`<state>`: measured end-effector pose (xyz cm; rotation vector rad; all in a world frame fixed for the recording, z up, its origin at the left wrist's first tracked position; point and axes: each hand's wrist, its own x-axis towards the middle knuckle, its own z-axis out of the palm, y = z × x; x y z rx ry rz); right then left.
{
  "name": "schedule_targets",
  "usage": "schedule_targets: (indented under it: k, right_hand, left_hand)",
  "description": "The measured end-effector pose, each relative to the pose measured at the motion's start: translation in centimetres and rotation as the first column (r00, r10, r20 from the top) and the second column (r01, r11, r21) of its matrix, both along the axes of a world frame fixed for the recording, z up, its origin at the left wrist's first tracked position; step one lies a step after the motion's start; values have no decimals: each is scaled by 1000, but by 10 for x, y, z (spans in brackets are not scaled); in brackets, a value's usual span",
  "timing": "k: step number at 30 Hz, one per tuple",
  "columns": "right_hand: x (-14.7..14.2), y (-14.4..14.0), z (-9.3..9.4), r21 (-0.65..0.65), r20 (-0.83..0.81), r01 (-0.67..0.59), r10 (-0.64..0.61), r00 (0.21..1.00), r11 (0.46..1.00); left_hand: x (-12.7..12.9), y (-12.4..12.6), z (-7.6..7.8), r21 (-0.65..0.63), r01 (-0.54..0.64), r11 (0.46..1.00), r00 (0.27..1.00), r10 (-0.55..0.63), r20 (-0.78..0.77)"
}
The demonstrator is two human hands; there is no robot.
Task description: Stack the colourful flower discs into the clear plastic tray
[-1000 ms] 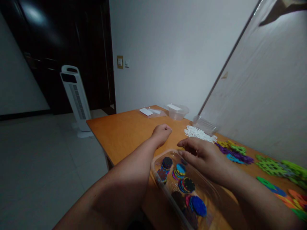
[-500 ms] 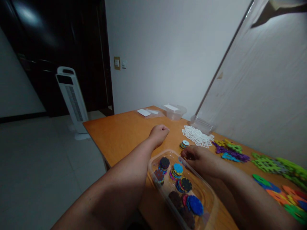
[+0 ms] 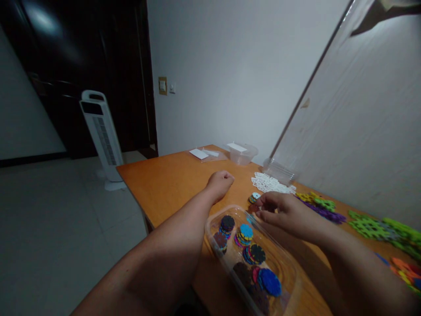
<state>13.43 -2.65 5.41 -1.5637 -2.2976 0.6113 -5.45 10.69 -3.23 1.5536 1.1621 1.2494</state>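
My left hand is closed in a fist above the wooden table, beyond the clear plastic container; whatever it holds, if anything, is hidden. My right hand is over the container's far right side, thumb and index finger apart. Its fingertips are at a brown notched disc, with a bit of blue showing below it. Just behind stands a short stack of notched discs with a white one on top. Inside the container are several stacks of coloured notched discs, among them a blue-topped stack and a black-topped stack.
White lattice pieces lie farther back, before a clear tray. Another clear tub and plastic bags are at the table's far end. Yellow, purple and green pieces spread along the right. A tower fan stands on the floor.
My right hand has risen slightly and its fingers have spread, so the brown disc now shows at their tips. My left fist has stayed in place. The view has shifted a little.
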Motion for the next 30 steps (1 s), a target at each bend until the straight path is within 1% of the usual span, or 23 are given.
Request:
schedule_targets:
  k: [3, 6, 10, 15, 18, 21, 23, 25, 27, 30]
  right_hand:
    - [-11, -9, 12, 45, -32, -20, 21, 999, 999]
    - [-27, -19, 17, 83, -33, -42, 45, 998, 996]
    - [-46, -29, 16, 133, 25, -101, 99, 995, 986]
    - [-59, -32, 10, 130, 69, -97, 88, 994, 987]
    - [-55, -29, 9, 175, 50, -86, 79, 996, 981]
    - [-41, -19, 8, 248, -6, -21, 24, 1000, 969]
    - [-29, -10, 4, 251, -21, 29, -25, 999, 968]
    - [-16, -1, -3, 199, -14, 43, -41, 999, 979]
    - [-7, 5, -12, 106, -4, 43, -42, 999, 993]
    - [-2, 10, -25, -5, 9, 54, -54, 998, 999]
  left_hand:
    - [0, 2, -1, 6, 1, 1000, 1000, -1, -8]
    - [1, 4, -2, 2, 1, 1000, 1000, -1, -10]
    - [1, 6, -4, -1, 8, 1000, 1000, -8, -13]
    - [1, 5, -4, 11, 18, 1000, 1000, -18, 2]
    - [1, 3, -3, 18, 16, 1000, 1000, -16, 9]
    - [0, 2, -2, 17, 13, 1000, 1000, -13, -5]
    - [0, 3, -2, 12, 11, 1000, 1000, -11, -23]
    - [0, 4, -3, 6, 6, 1000, 999, -6, -31]
    - [0, 5, -4, 6, 3, 1000, 999, -3, -32]
    - [0, 6, -4, 11, 3, 1000, 1000, -2, -28]
